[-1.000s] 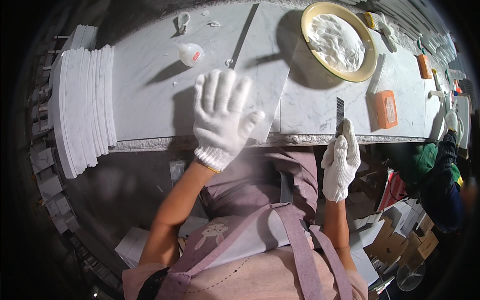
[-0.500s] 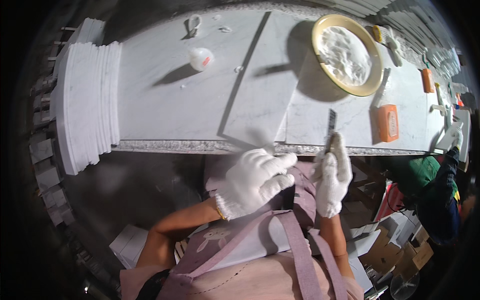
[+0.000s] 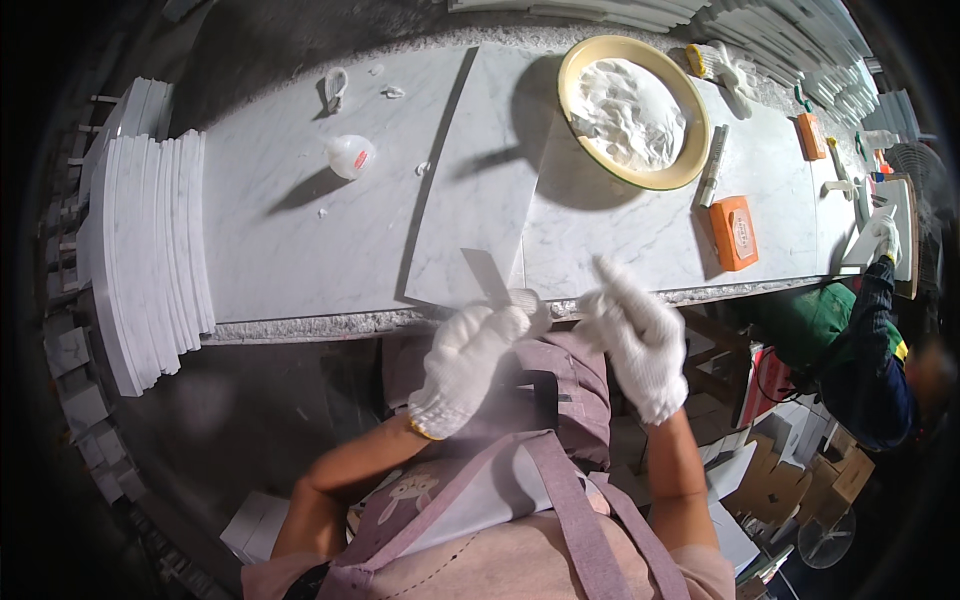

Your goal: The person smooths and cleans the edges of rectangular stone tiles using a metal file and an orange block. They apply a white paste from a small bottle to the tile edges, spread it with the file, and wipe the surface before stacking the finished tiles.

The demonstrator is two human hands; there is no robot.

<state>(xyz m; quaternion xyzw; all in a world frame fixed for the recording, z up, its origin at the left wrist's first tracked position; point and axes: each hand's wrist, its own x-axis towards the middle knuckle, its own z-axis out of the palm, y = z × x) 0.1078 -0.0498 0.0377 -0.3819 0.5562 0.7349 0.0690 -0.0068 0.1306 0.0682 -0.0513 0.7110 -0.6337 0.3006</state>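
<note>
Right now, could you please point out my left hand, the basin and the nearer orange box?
Left hand (image 3: 465, 358), head view: middle of glove.
Basin (image 3: 697, 125), head view: right rim.
Nearer orange box (image 3: 735, 234), head view: labelled face.

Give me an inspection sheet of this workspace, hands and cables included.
Surface: marbled worktop, scattered white crumbs
Things: grey blade, seemingly held in the left hand
Clutter: bowl of white powder, two orange boxes, loose glove
Hands: both gloved; right hand motion-blurred, hold unclear
Cables: dark loop low at right, possibly a cable
Surroundings: slab stack at left, co-worker at right
</note>
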